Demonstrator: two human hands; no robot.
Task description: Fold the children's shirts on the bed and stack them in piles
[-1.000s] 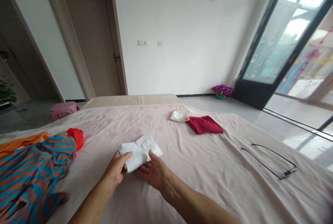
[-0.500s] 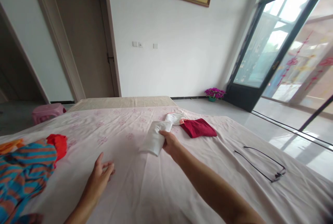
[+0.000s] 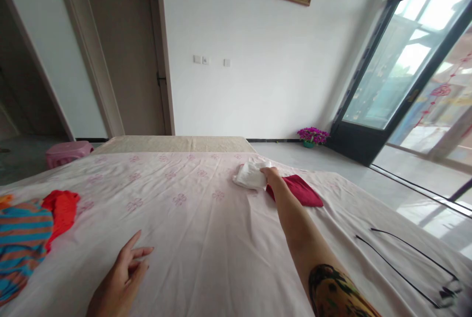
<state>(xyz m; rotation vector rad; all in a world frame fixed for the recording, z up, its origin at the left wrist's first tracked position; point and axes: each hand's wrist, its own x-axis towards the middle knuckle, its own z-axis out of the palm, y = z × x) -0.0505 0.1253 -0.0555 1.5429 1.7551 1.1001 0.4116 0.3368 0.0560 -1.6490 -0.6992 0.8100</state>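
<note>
My right hand (image 3: 271, 174) reaches far across the bed and grips the right edge of a white folded cloth (image 3: 251, 175), which lies at or just above the sheet. The other white cloth seen earlier at this spot is mostly hidden now. Close by on the right is a dark red folded cloth (image 3: 300, 191), partly covered by my forearm. My left hand (image 3: 123, 270) hovers over the near part of the sheet, holding nothing, its fingers apart and loosely bent.
A striped blue-and-brown garment (image 3: 24, 243) and a red cloth (image 3: 62, 211) lie at the left. Black-framed glasses (image 3: 409, 270) rest on the sheet (image 3: 206, 243) at the right. Beyond the bed stand a pink stool (image 3: 68, 153) and a pot of purple flowers (image 3: 312, 136).
My right hand has carried the white folded cloth away and to the right, onto the spot of the other white cloth. My left hand has drawn slightly back, and the view has turned a little left.
</note>
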